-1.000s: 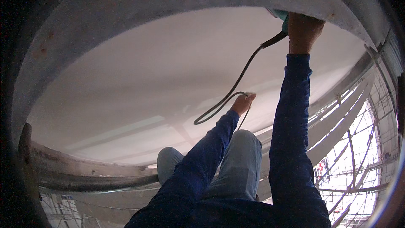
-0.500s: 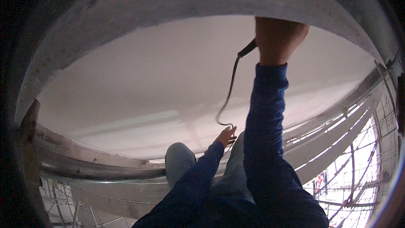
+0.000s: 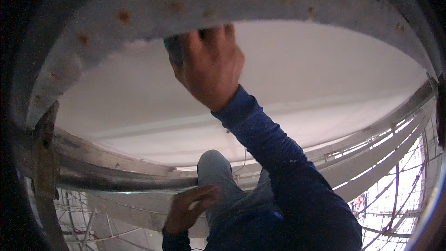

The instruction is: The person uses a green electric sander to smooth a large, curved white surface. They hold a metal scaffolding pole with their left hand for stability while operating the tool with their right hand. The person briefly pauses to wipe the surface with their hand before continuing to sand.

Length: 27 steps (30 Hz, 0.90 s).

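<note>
- Above pale panel (image 3: 302,79), grey edge (image 3: 153,11) is partly hiding teal tool (image 3: 173,49).
- Right hand (image 3: 211,65) is gripping it, now farther left.
- Below panel, left hand (image 3: 188,209) is hanging loosely spread, cord (image 3: 245,155) released.

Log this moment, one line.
right hand: gripping teal tool, mostly hidden | left hand: loosely open near leg | pale surface: behind right hand

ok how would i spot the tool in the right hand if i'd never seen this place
Find the grey, rust-spotted beam arching across the top, above the broad pale panel. At its lower edge, just left of centre, is the right hand. The handheld tool is the partly hidden dark shape at that hand's left side, its teal tint unlike the grey and white around it.
</note>
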Motion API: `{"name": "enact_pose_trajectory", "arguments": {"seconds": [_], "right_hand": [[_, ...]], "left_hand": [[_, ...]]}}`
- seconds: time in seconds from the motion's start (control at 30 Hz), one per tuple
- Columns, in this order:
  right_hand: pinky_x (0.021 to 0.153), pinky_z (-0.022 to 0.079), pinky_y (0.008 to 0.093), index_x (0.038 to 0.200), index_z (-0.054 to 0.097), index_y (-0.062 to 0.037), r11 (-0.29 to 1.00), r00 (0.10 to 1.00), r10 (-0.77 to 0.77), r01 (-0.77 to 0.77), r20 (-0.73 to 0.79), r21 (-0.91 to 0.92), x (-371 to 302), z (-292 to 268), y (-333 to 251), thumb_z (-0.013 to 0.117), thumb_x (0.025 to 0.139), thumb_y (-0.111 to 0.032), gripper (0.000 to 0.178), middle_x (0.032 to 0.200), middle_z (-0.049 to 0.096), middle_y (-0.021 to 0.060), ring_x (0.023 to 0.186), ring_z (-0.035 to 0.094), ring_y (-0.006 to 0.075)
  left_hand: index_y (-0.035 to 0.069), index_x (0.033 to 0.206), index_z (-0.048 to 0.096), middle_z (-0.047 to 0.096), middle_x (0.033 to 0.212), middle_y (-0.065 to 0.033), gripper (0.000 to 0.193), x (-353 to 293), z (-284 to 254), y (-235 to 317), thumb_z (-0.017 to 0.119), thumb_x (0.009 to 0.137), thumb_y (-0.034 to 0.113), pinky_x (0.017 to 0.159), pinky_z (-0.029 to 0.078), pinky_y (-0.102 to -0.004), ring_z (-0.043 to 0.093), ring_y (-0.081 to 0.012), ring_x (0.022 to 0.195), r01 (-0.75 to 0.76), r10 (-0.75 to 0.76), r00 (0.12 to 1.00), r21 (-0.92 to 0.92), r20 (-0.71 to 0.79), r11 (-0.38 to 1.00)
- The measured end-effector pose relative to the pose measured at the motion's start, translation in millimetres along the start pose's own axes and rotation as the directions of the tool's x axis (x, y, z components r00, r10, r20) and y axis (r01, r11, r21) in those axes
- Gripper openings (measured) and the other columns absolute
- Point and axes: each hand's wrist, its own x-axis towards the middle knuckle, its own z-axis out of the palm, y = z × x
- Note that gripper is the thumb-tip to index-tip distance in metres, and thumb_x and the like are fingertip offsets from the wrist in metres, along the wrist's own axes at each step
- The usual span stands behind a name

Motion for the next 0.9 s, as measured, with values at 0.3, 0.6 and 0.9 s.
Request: {"name": "enact_pose_trajectory", "arguments": {"seconds": [0.3, 0.6, 0.9], "right_hand": [[0.074, 0.058, 0.0420, 0.134, 0.048, -0.0154, 0.992, 0.999, 0.017, -0.022, -0.037, -0.126, -49.8, -46.0, 75.6, 0.084, 0.058, -0.016, 0.085, 0.116, 0.052, 0.0163, 0.099, 0.059, 0.0332], [0.087, 0.054, 0.0423, 0.127, 0.047, -0.0086, 0.976, 0.943, 0.030, -0.099, -0.330, -0.194, 14.0, -101.3, 143.5, 0.087, 0.063, -0.034, 0.080, 0.114, 0.055, 0.0162, 0.102, 0.061, 0.0321], [0.071, 0.056, 0.0492, 0.126, 0.042, -0.0080, 0.935, 0.912, 0.265, -0.323, -0.312, -0.149, -53.9, -58.7, 101.7, 0.084, 0.063, -0.030, 0.079, 0.109, 0.049, 0.0188, 0.092, 0.061, 0.0412]], "left_hand": [[0.002, 0.096, 0.059, 0.058, 0.084, -0.0099, 0.053, -46.2, -115.6, 4.3, 0.053, 0.094, 0.055, 0.062, 0.047, -0.0326, 0.058, -0.0207, 0.072, 0.386, 0.427, 0.081, 0.423, -0.901, 0.820], [0.005, 0.117, 0.050, 0.056, 0.089, -0.0084, 0.045, -7.8, -152.9, 21.0, 0.065, 0.088, 0.036, 0.064, 0.046, -0.0303, 0.055, -0.0187, 0.076, -0.712, 0.506, 0.458, 0.039, -0.730, 0.701], [0.007, 0.131, 0.042, 0.051, 0.089, -0.0066, 0.061, 6.3, -169.7, 35.3, 0.074, 0.081, 0.018, 0.064, 0.041, -0.0263, 0.048, -0.0150, 0.074, -0.737, 0.595, 0.640, -0.170, -0.486, 0.654]]}}
